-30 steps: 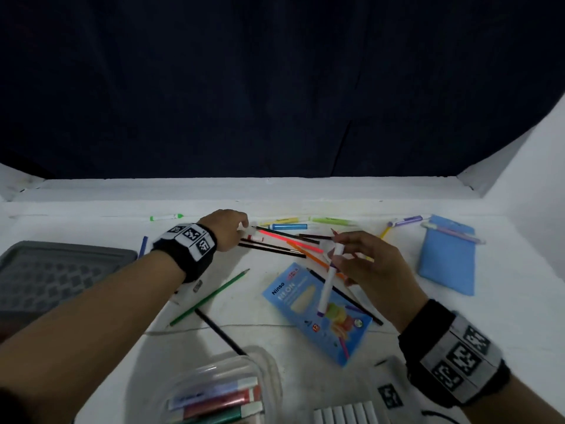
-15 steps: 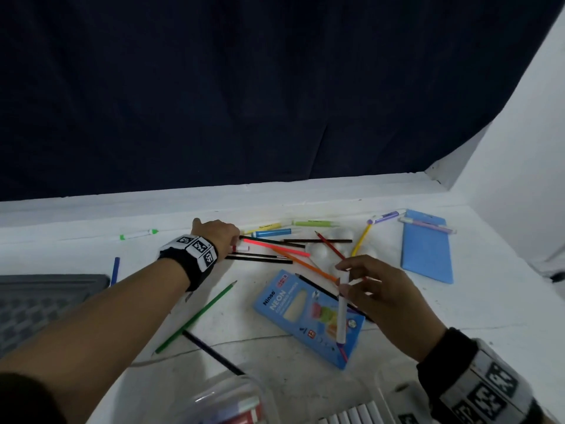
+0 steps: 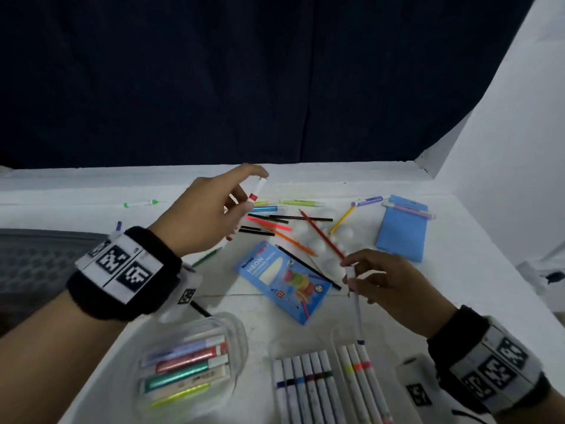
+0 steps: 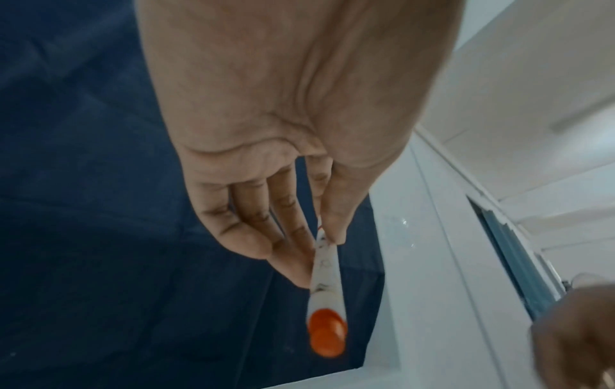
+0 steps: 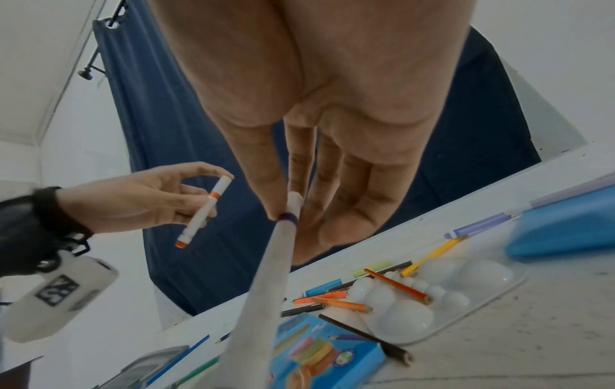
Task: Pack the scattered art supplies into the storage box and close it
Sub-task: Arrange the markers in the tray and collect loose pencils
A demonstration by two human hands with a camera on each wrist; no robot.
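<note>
My left hand (image 3: 254,193) is raised above the scattered pencils and pinches a short white marker with a red-orange band (image 3: 259,185) between thumb and fingers; the left wrist view shows the left hand (image 4: 317,258) holding that marker (image 4: 327,294) by its orange end cap. My right hand (image 3: 348,272) pinches a long white marker with a blue tip (image 3: 356,310), tip pointing down over a clear case of white markers (image 3: 334,339). In the right wrist view the right hand (image 5: 286,210) grips that long marker (image 5: 263,289). A clear round tub (image 3: 237,328) at the near left holds metallic markers.
A blue Neon pencil box (image 3: 281,280), a white paint palette (image 5: 432,297), a blue pad (image 3: 400,231) and several loose coloured pencils (image 3: 275,223) lie mid-table. A grey tray (image 3: 33,264) sits at the left edge. A green-tipped pen (image 3: 140,204) lies far left.
My left hand has lifted off the table with the red-banded marker. My right hand has drawn back toward me with its marker, now tip-down over the clear case.
</note>
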